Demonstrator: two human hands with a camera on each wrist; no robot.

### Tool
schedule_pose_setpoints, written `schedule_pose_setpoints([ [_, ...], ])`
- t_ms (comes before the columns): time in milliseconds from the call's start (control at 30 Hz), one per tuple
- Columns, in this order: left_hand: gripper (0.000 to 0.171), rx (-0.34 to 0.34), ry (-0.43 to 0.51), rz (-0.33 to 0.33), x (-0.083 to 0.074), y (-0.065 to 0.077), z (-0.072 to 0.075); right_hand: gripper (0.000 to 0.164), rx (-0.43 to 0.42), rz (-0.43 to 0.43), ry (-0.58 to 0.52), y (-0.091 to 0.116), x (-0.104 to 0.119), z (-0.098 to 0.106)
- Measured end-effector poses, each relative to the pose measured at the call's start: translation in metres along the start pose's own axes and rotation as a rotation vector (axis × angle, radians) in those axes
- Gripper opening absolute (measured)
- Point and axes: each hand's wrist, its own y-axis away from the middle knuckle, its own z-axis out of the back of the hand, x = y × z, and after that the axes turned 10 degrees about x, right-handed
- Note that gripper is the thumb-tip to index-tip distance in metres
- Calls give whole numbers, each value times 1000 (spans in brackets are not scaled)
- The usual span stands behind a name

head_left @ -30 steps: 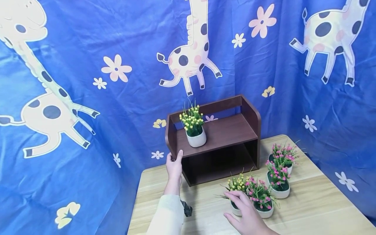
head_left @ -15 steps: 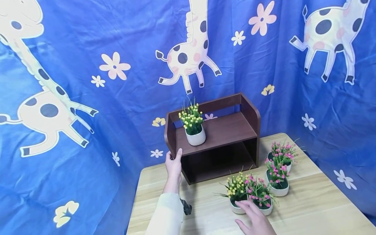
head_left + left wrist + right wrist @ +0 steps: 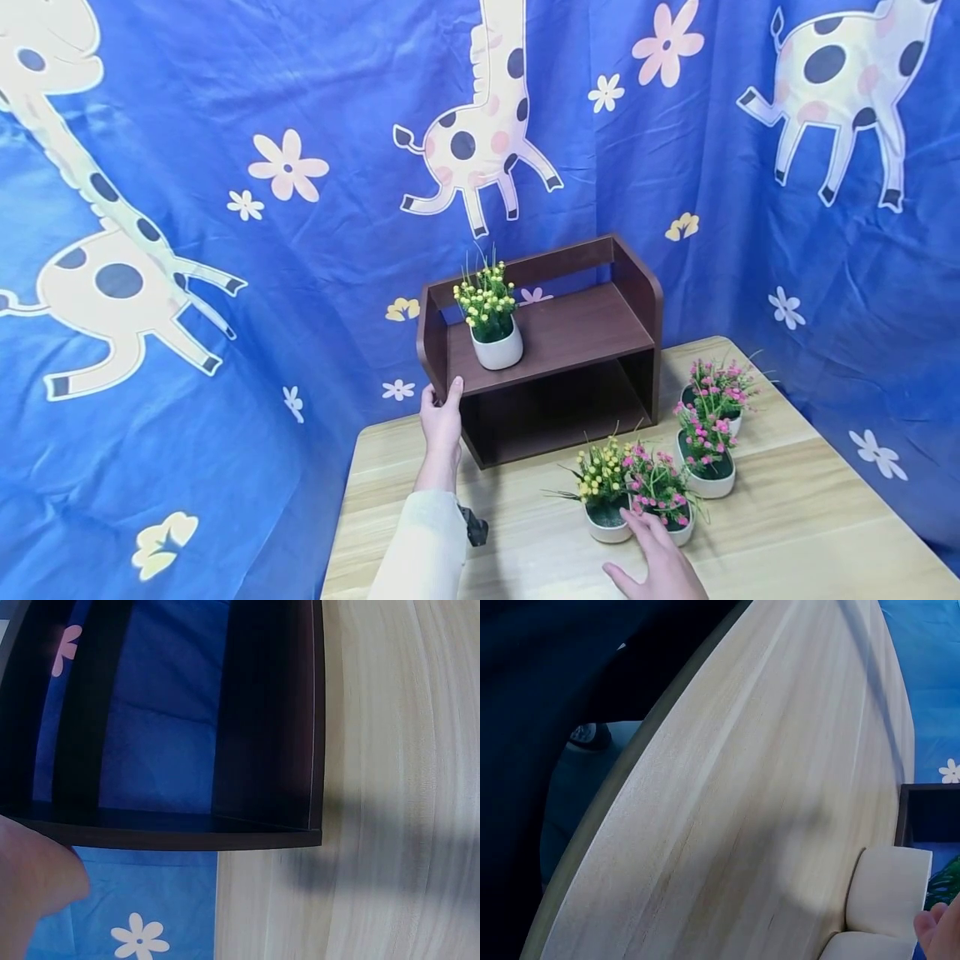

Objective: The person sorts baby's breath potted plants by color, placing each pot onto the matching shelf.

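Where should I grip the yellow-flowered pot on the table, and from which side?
Take the yellow-flowered pot by its white wall, probably from the near left: that side is bare below the leaves, while the nearest pink-flowered pot crowds its right.

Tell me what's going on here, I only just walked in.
Someone's left hand grips the left side of a brown shelf, and a pot of yellow flowers stands on its upper board. Their right hand is by a second yellow pot on the table; I can't tell if it's touching. Three pots of pink flowers are on the table too.
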Motion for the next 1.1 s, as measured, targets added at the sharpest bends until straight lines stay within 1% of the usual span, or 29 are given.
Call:
schedule_pose_setpoints([
  [33,54,1,3,2,0,0,0,86,36,-25,-9,-1,0,1],
  [100,55,4,4,4,-1,1,0,88,69,-42,-8,-2,-2,0],
  [167,55,6,1,7,-1,1,1,89,75,-34,2,-3,-5,-3],
  [267,53,2,-2,7,-1,1,0,89,54,-14,29,-3,-11,-9],
  [567,49,-13,-12,0,-3,3,0,95,149,-71,48,-4,-12,-6],
  [700,48,-14,-16,-2,-3,3,0,97,159,-74,60,-6,-11,-10],
  [833,49,-13,-9,-8,-3,2,0,103,171,-97,48,-10,-11,-16],
  [933,47,-11,-4,-11,-3,1,0,108,157,-100,38,-13,-12,-21],
  [1100,43,-17,-13,-14,-2,1,-1,112,111,-77,45,-18,-12,-31],
])
